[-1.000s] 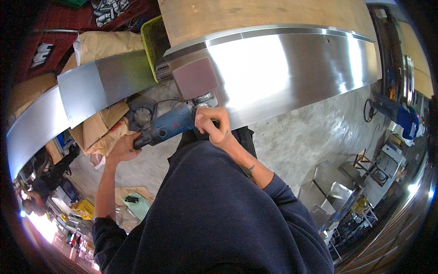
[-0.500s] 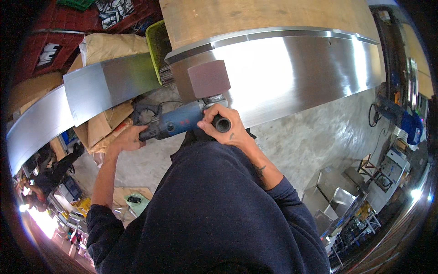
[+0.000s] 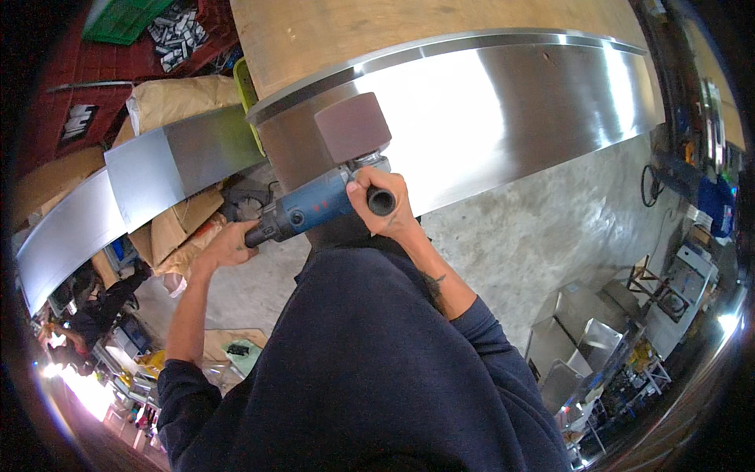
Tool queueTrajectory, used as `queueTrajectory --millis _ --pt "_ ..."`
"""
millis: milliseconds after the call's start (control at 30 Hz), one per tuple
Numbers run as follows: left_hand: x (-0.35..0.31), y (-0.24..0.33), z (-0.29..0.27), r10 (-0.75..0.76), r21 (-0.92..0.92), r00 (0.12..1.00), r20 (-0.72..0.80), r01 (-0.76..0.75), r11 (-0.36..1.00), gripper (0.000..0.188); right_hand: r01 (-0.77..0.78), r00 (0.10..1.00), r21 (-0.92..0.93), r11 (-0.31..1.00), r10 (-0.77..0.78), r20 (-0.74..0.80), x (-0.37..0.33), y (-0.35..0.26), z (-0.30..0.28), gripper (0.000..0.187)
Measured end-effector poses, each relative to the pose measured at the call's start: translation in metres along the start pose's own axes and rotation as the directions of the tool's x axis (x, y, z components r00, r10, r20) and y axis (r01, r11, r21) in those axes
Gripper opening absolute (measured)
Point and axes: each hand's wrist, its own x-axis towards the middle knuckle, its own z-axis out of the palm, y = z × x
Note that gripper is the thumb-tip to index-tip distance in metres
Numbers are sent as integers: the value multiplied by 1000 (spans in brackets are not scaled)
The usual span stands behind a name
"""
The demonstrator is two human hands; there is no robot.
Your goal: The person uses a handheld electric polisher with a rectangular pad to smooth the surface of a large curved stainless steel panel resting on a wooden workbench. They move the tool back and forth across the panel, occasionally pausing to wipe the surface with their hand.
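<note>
Both my hands hold a blue and black power sander with a wide, reddish-brown abrasive drum. My left hand is wrapped round the black rear end of the tool. Around the black side handle near the drum, my right hand is closed; the handle's round hollow end points up at me. The drum lies over the left part of a long, shiny metal sheet with a raised far edge. Whether the drum touches the sheet, I cannot tell.
A wooden board lies beyond the sheet. To the left are another metal sheet, cardboard, a red crate and a yellow-green bin. Metal boxes stand at lower right. Another person is at the far left.
The sander and both hands have shifted slightly left within the view. The sheet and surroundings have also shifted left and up as my view moved. Both hands keep their grip.
</note>
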Motion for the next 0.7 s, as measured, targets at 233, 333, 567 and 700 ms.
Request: queueTrajectory --millis 233,333,567,700 --pt "17 39 5 -49 -68 999 -19 48 997 53 -16 999 4 1000 16 43 7 -4 -38 30" --pt "26 50 12 26 37 995 -98 -22 999 51 -12 999 31 999 11 48 12 -6 -53 30" --pt "46 79 14 -70 -59 997 -44 67 996 46 -7 999 41 999 5 42 17 -5 -88 30" --pt "57 90 23 -66 -93 996 -58 60 994 45 -9 999 47 999 7 52 20 3 -107 29"
